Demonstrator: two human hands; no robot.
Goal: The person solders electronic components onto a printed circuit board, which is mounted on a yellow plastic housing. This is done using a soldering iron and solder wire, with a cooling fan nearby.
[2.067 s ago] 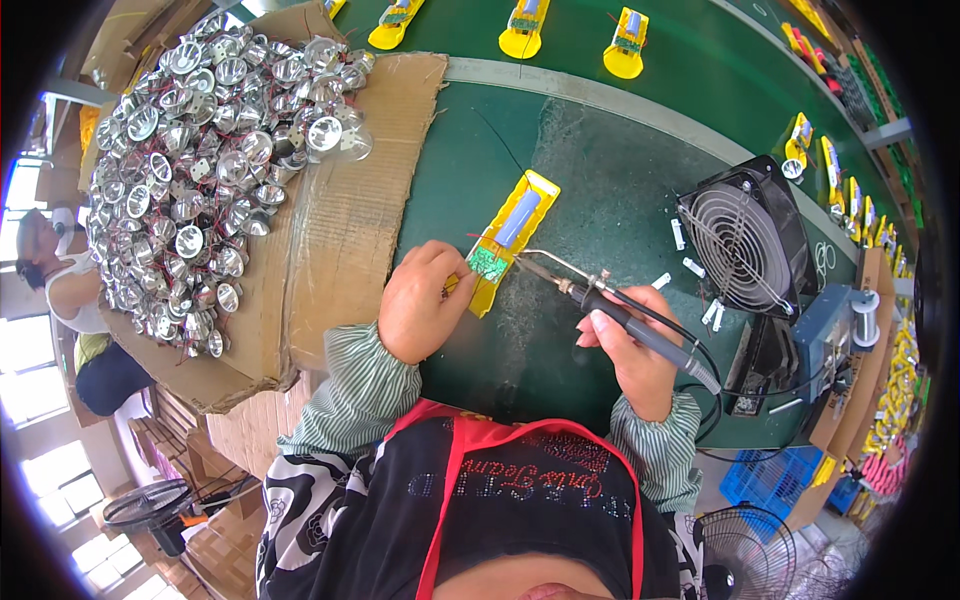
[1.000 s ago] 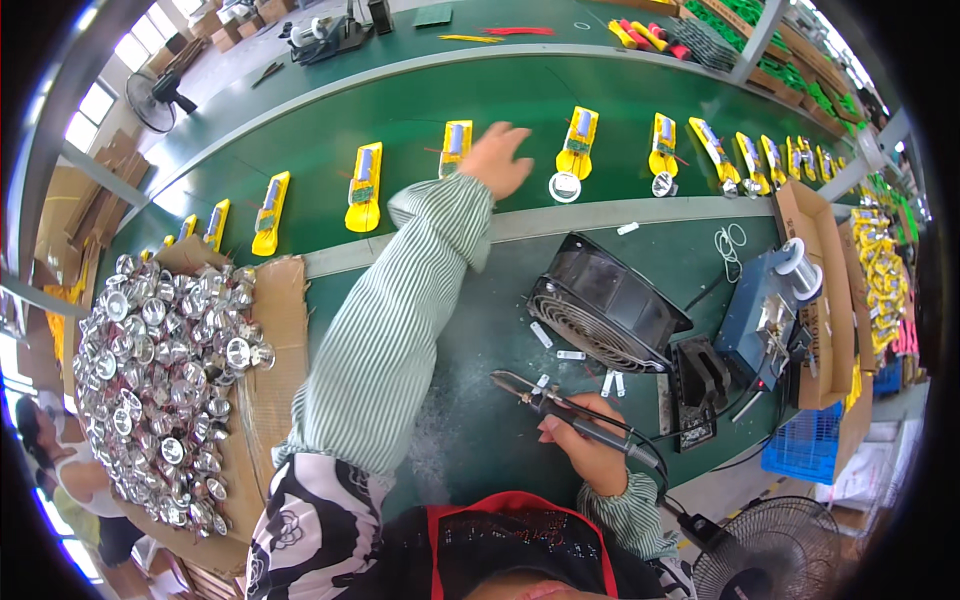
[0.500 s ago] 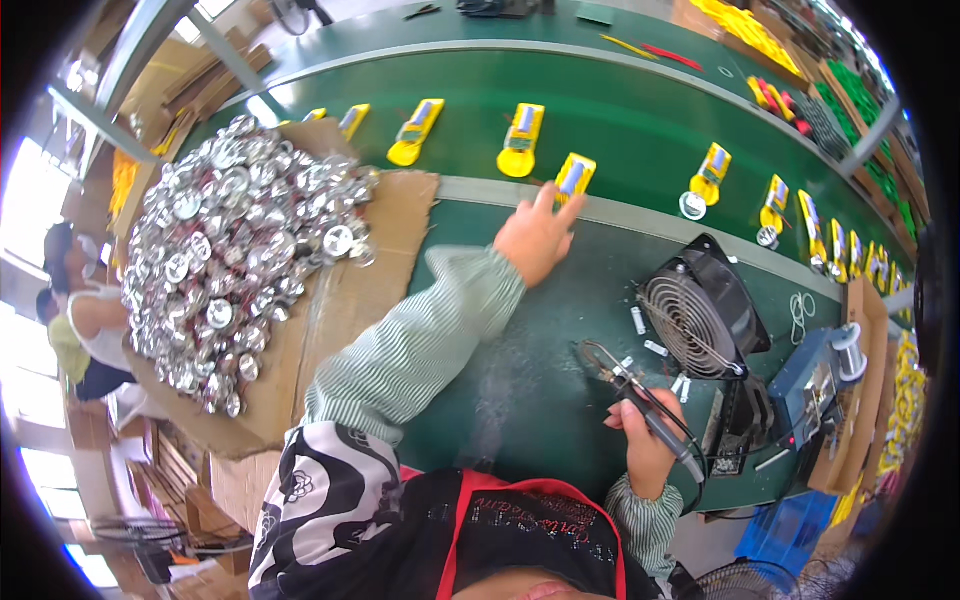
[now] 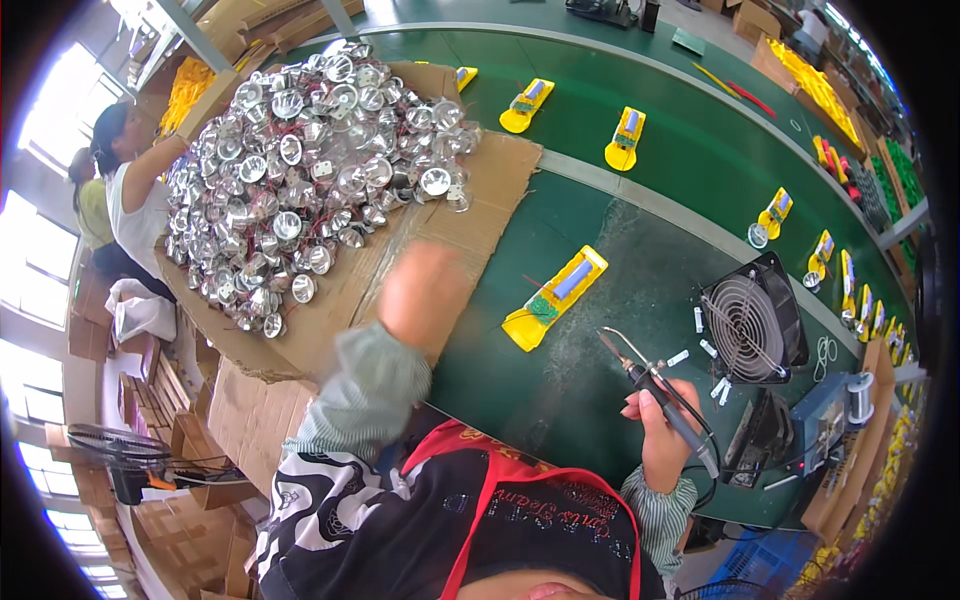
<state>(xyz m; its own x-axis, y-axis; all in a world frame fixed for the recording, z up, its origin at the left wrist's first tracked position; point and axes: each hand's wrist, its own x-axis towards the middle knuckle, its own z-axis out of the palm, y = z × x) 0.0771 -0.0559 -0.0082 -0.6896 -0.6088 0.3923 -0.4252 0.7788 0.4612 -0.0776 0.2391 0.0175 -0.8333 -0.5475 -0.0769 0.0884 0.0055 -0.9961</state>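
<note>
My left hand (image 4: pixel 428 295), smeared by motion, is over the cardboard sheet (image 4: pixel 485 200), near the heap of silver lamp reflectors (image 4: pixel 290 160) with thin red wires. Whether its fingers hold anything is not visible. On the green bench in front of me lies a yellow flashlight housing (image 4: pixel 525 328), with a blue-lilac battery and a small green circuit board in it. My right hand (image 4: pixel 662 428) is closed round a soldering iron (image 4: pixel 672 412), its tip pointing up and left toward the housing, apart from it.
A black fan with a wire guard (image 4: pixel 750 325) stands to the right, small white pieces (image 4: pixel 679 357) beside it. Beyond runs a green conveyor (image 4: pixel 570 140) with more yellow housings (image 4: pixel 622 150). A blue soldering station (image 4: pixel 828 425) with a solder spool is at far right. Two people are at left.
My left hand has come back from the conveyor and swung left over the cardboard. A yellow housing now lies on the bench before me. The view has shifted; the soldering iron stays in my right hand.
</note>
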